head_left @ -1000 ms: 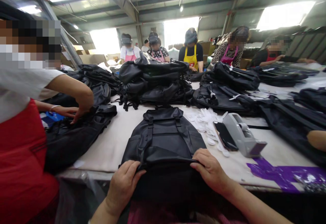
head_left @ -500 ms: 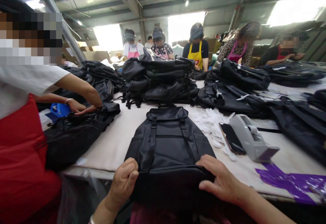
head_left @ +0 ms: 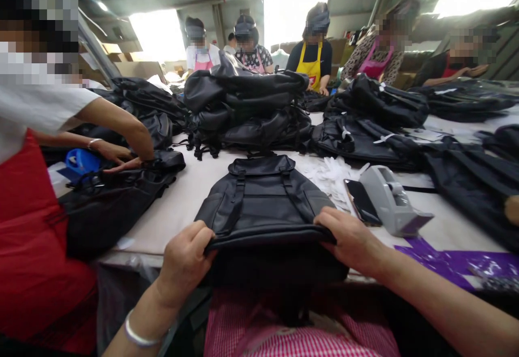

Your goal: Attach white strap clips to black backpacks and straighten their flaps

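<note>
A black backpack (head_left: 263, 200) lies on the table in front of me, its flap and two buckled straps facing up and its bottom end toward me. My left hand (head_left: 187, 251) pinches the bottom left corner edge, thumb tucked under. At the bottom right corner my right hand (head_left: 348, 238) grips the same edge, its fingers on top and the thumb out of sight beneath. Between the hands the front edge is pulled taut, and the dark bottom panel hangs over the table's edge.
Beyond the backpack rises a stack of black bags (head_left: 247, 111). To the right are white tags (head_left: 324, 176), a phone (head_left: 362, 201), a grey tape dispenser (head_left: 393, 203) and purple tape (head_left: 441, 262). At left, a co-worker's hands (head_left: 121, 157) work on another black bag (head_left: 117, 205).
Both hands have closed more firmly on the backpack's bottom corners and lifted that edge, flattening its front. The right thumb has gone under. The view has tilted downward.
</note>
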Demonstrator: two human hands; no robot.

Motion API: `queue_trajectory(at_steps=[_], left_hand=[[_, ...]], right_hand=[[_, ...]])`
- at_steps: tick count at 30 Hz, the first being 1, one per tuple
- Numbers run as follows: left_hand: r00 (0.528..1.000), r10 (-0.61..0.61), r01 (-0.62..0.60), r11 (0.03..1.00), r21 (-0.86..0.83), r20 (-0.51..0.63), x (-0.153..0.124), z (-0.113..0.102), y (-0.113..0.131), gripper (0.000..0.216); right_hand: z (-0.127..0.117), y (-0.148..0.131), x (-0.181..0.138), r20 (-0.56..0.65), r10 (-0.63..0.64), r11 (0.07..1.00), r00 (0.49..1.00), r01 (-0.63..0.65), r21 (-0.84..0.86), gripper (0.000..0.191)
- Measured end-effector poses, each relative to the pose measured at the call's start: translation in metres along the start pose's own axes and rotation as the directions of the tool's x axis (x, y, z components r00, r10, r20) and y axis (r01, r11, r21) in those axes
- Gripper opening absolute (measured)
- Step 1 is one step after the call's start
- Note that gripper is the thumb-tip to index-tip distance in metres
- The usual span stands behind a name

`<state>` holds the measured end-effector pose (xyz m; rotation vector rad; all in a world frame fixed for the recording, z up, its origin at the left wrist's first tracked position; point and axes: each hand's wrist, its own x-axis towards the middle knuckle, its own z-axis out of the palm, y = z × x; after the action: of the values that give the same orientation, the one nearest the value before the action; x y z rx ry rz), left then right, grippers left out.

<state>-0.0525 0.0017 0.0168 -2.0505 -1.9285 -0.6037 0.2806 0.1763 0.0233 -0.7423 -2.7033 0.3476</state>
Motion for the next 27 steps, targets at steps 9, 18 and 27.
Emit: queue_trajectory(at_steps=[9,18,27], left_hand=[[0.957,-0.052,-0.007,0.979,0.202,0.285,0.010,0.025,0.008,0.008],[0.942,0.303,-0.298,0.953,-0.060,0.145,0.077,0.018,0.131,0.049],[0.959,0.179,-0.198,0.978,0.071,0.220,0.106,0.074,0.171,0.017]], right_hand=[[0.043,0.043,-0.004,0.136,0.084,0.996,0.987,-0.086,0.009,0.026],[0.043,0.046,-0.014,-0.061,0.111,0.994,0.992,-0.111,-0.004,0.022],[0.063,0.015,-0.095,-0.406,-0.004,0.998,0.914,-0.020,-0.055,0.036]])
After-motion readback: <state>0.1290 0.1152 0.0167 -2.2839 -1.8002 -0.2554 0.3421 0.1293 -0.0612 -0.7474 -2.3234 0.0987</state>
